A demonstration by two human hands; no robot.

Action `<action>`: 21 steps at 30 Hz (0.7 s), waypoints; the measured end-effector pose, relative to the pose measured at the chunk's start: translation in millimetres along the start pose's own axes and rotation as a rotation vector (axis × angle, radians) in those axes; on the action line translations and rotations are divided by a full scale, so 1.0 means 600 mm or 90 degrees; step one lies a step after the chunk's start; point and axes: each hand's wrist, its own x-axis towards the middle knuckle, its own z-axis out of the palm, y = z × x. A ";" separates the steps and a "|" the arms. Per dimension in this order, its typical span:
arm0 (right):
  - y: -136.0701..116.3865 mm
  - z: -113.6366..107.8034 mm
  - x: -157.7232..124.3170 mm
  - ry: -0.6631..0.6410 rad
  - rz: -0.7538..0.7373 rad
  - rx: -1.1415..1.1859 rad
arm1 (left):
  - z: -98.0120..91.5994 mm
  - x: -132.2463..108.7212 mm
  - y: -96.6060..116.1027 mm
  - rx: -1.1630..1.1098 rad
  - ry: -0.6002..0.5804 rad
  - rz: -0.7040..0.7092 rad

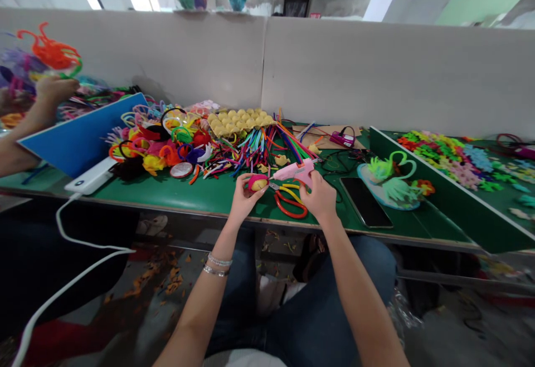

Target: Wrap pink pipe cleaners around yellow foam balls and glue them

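Note:
My left hand (pixel 243 196) pinches a small yellow ball wrapped in pink pipe cleaner (pixel 257 182) just above the green table's (pixel 184 191) front edge. In my right hand (pixel 320 195) is a pink hot glue gun (pixel 293 172), its nozzle pointing left and touching the ball. Red-and-yellow handled scissors (pixel 289 200) lie on the table between my two hands. A heap of coloured pipe cleaners (pixel 259 147) spreads behind them.
A black phone (pixel 365 201) lies flat right of my right hand, beside a green pipe-cleaner flower on a blue disc (pixel 393 183). Yellow foam balls (pixel 239 120) sit at the back. Another person's hand (pixel 56 89) holds an orange piece at far left. A blue board (pixel 79 138) leans there.

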 end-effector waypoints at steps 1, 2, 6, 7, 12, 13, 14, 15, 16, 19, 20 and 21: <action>0.000 0.001 -0.001 0.000 0.001 0.003 | 0.000 0.000 0.001 -0.005 0.002 -0.004; 0.001 0.003 -0.001 0.002 0.004 0.008 | 0.001 0.000 0.001 -0.010 0.003 -0.008; 0.002 0.004 0.001 0.020 0.067 0.034 | 0.002 -0.001 0.004 -0.023 0.009 -0.021; 0.004 0.002 0.003 0.020 0.095 0.039 | 0.002 -0.001 0.005 -0.021 0.010 -0.022; 0.030 -0.022 0.015 -0.019 0.209 0.024 | 0.001 -0.003 0.005 0.010 -0.007 -0.014; 0.038 -0.027 0.016 -0.033 0.223 0.013 | 0.001 -0.003 0.004 0.016 -0.010 -0.012; 0.046 -0.031 0.016 -0.051 0.236 0.001 | 0.000 -0.003 0.004 0.021 -0.011 -0.010; 0.055 -0.033 0.015 -0.073 0.247 -0.010 | 0.000 -0.003 0.004 0.026 -0.013 -0.008; 0.063 -0.035 0.015 -0.097 0.258 -0.019 | -0.001 -0.003 0.004 0.030 -0.015 -0.005; 0.081 -0.032 0.012 -0.179 0.285 -0.029 | -0.002 -0.003 0.002 0.041 -0.027 0.001; 0.084 -0.030 0.011 -0.207 0.290 -0.027 | -0.003 -0.003 0.001 0.047 -0.031 0.001; 0.086 -0.028 0.011 -0.233 0.293 -0.024 | -0.003 -0.003 0.000 0.054 -0.034 0.000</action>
